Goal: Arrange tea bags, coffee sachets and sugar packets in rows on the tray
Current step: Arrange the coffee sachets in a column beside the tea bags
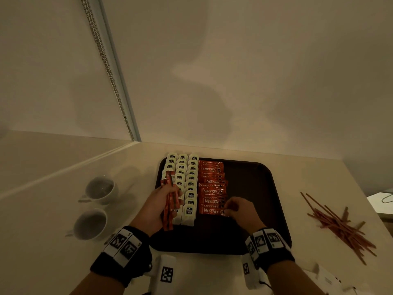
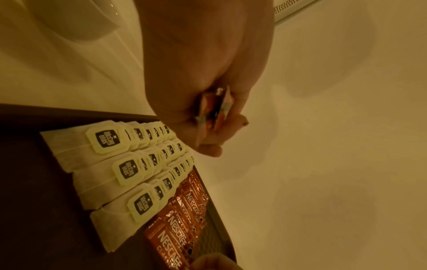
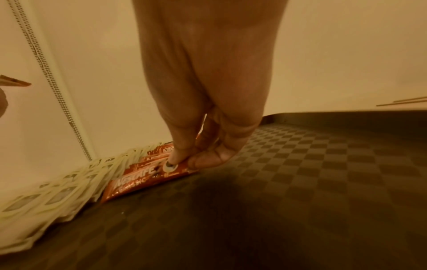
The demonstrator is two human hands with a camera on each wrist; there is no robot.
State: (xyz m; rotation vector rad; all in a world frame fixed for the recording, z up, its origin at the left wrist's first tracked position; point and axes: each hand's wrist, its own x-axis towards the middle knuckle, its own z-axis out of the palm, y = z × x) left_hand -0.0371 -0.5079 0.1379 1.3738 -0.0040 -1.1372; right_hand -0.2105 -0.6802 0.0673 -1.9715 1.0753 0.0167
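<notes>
Head view, left hand (image 1: 158, 206) grip holding sachet bundle (image 1: 170, 201), right hand (image 1: 239, 209) pinching nearest sachet (image 1: 212, 210).

"McCoy teas" on tea bag tags (image 2: 107, 136); "NESCAFÉ CLASSIC" on coffee sachets (image 1: 211, 210)

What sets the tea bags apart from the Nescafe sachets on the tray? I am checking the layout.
The tea bags are pale with dark-logo tags; the Nescafe sachets are orange-red with white lettering. The tea bags fill three overlapping rows; the Nescafe sachets form one row beside them on the right. No hand touches the tea bag rows, while the right hand pinches the nearest sachet. Both lie on the dark tray.
</notes>
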